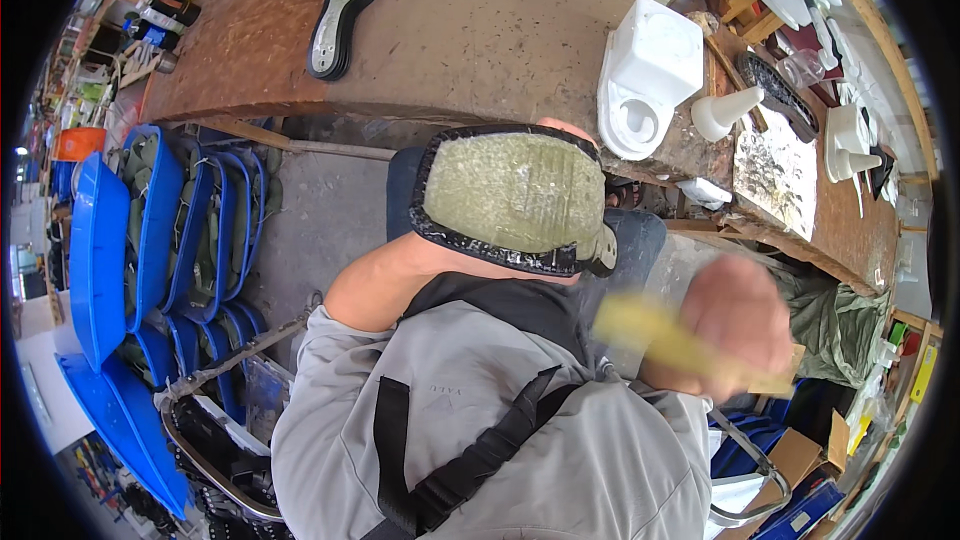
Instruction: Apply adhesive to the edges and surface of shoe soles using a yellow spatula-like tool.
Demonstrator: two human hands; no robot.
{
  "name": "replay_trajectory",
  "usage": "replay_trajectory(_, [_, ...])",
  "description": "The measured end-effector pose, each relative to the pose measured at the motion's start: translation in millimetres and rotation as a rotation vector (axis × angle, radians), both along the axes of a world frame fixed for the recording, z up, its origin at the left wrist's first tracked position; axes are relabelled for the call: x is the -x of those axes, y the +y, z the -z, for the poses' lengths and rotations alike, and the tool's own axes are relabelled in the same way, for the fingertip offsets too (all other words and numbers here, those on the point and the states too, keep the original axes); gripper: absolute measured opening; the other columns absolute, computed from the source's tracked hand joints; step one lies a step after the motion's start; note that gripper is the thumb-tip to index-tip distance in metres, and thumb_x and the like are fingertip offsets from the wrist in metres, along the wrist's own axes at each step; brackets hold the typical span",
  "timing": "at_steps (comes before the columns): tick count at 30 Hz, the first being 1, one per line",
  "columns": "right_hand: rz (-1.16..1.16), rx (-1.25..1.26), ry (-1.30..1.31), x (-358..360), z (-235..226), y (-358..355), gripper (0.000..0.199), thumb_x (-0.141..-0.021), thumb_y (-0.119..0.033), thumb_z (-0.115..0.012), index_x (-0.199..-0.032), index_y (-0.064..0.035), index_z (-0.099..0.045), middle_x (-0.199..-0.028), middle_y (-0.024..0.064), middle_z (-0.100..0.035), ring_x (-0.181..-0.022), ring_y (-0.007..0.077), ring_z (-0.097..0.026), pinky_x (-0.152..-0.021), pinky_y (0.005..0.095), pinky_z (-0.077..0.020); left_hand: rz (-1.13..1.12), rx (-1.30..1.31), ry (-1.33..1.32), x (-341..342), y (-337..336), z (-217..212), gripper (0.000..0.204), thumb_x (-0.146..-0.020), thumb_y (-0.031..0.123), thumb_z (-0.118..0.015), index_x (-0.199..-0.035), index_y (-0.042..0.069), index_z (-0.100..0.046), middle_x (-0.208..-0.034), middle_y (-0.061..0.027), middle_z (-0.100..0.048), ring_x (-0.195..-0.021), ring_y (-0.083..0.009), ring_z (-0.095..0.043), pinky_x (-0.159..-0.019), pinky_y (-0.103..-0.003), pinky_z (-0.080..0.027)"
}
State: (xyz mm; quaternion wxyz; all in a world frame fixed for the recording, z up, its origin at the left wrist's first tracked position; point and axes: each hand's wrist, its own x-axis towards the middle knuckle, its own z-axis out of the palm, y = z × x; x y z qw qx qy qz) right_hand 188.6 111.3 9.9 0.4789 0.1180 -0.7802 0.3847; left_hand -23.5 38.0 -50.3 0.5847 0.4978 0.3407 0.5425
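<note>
My left hand (462, 258) grips a shoe-sole-like piece (515, 195) from below, in front of my body. Its broad, pale yellow-green face is turned up, and a black rim with whitish smears runs round it. Fingertips show at its far edge; most of the hand is hidden beneath. To the right and apart from that piece, my right hand (735, 325) is closed round a long yellow tool (640, 330). Motion smears both hand and tool, so the tool's exact kind does not show.
A brown workbench (470, 30) crosses ahead. A stack of black soles (345, 15) lies on it; a white plastic holder (650, 70) and white cone-shaped nozzle (725, 112) stand at the right. Blue trays (100, 250) holding green shoes are stacked at left. A cardboard box (795, 465) sits at lower right.
</note>
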Motion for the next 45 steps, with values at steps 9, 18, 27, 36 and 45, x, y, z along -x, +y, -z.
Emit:
replay_trajectory(9, [0.598,0.891,0.018,-19,48,31,0.008,-0.087,-0.003,-0.062,-0.092,0.0024,-0.064,-0.071,0.0052,-0.061,-0.052,0.0109,-0.053,-0.049,0.0238,-0.043,0.06,0.05,-0.561,29,10,23,0.062,-0.087,0.024,-0.064,-0.134,-0.008,-0.039,-0.131,-0.0252,-0.049,-0.115,-0.0341,-0.057,-0.099,-0.047,-0.046])
replay_trajectory(18, [0.919,0.646,-0.392,-10,130,85,0.015,-0.089,-0.012,-0.066,-0.094,0.0013,-0.069,-0.072,0.0037,-0.061,-0.061,0.0085,-0.055,-0.052,0.0236,-0.0439,-0.357,0.308,-0.626,29,14,55,0.07,-0.1,0.051,-0.022,-0.138,-0.005,-0.037,-0.134,-0.0277,-0.047,-0.097,-0.0277,-0.061,-0.085,-0.036,-0.053])
replay_trajectory(27, [0.924,0.613,-0.471,-1,142,91,0.014,-0.088,-0.011,-0.067,-0.092,0.0018,-0.069,-0.075,0.0049,-0.064,-0.055,0.0105,-0.054,-0.049,0.025,-0.0428,-0.206,0.473,-0.64,15,30,80,0.062,-0.101,0.045,-0.028,-0.135,-0.005,-0.042,-0.129,-0.025,-0.052,-0.108,-0.031,-0.059,-0.098,-0.041,-0.046])
replay_trajectory(36, [0.555,1.136,-0.073,9,85,73,0.009,-0.086,-0.004,-0.066,-0.087,0.0045,-0.066,-0.073,0.0078,-0.063,-0.048,0.0092,-0.05,-0.045,0.0214,-0.0379,-0.027,0.402,-0.328,5,26,65,0.061,-0.099,0.04,-0.037,-0.127,-0.013,-0.047,-0.117,-0.0277,-0.059,-0.106,-0.0337,-0.06,-0.097,-0.041,-0.045])
replay_trajectory(45, [0.51,0.513,-0.169,34,19,62,0.011,-0.08,-0.004,-0.071,-0.085,0.0051,-0.067,-0.078,0.0139,-0.067,-0.058,0.0163,-0.058,-0.052,0.0274,-0.0452,0.183,0.159,-0.471,3,8,22,0.05,-0.102,0.029,-0.041,-0.128,-0.014,-0.047,-0.125,-0.0241,-0.054,-0.112,-0.0293,-0.056,-0.1,-0.042,-0.042])
